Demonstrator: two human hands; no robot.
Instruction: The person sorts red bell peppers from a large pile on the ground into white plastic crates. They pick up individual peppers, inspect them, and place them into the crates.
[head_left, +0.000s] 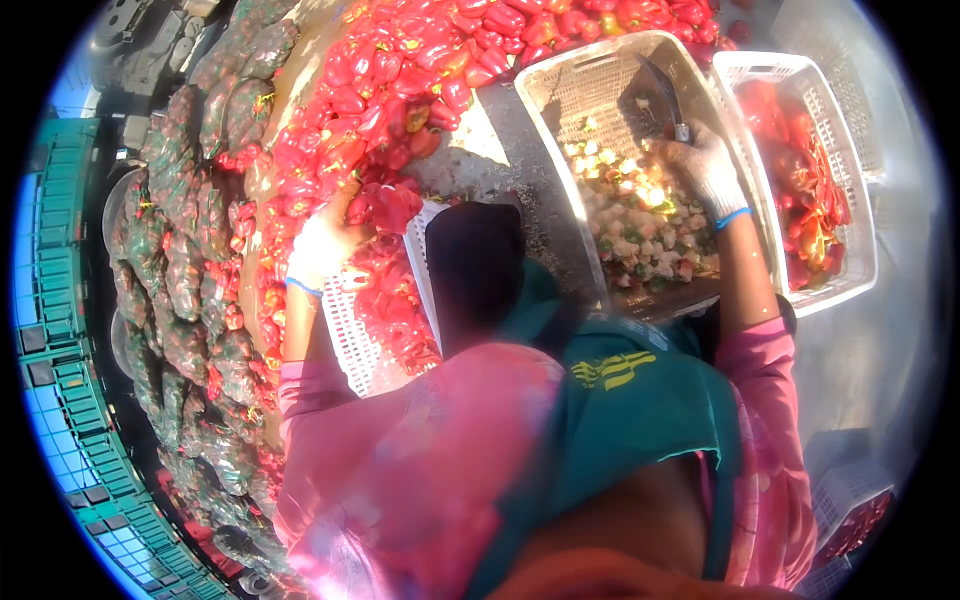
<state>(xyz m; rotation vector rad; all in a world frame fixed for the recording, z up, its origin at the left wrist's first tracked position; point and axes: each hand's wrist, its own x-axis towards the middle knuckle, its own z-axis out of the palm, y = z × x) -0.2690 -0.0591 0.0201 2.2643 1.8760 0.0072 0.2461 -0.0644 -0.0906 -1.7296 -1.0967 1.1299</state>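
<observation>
My right hand (699, 161), in a white knit glove with a blue cuff, is closed on a knife (664, 90) with a curved blade, above a crate (551, 150) that holds a heap of cut pepper cores (645, 232). My left hand (326, 236), in a glove lit very brightly, is at a red bell pepper (375, 206) over a white crate (349, 337) of red peppers. The glare hides part of its grip, but its bare fingertips lie against the pepper. A large heap of red bell peppers (352, 97) spreads beyond both hands.
Another white crate (862, 217) with opened red peppers stands at the right. Filled mesh sacks (180, 277) lie along the left, beside a green truck side (67, 285). My dark-clad knee (476, 262) rises between the crates. More crates (847, 502) stand at the lower right.
</observation>
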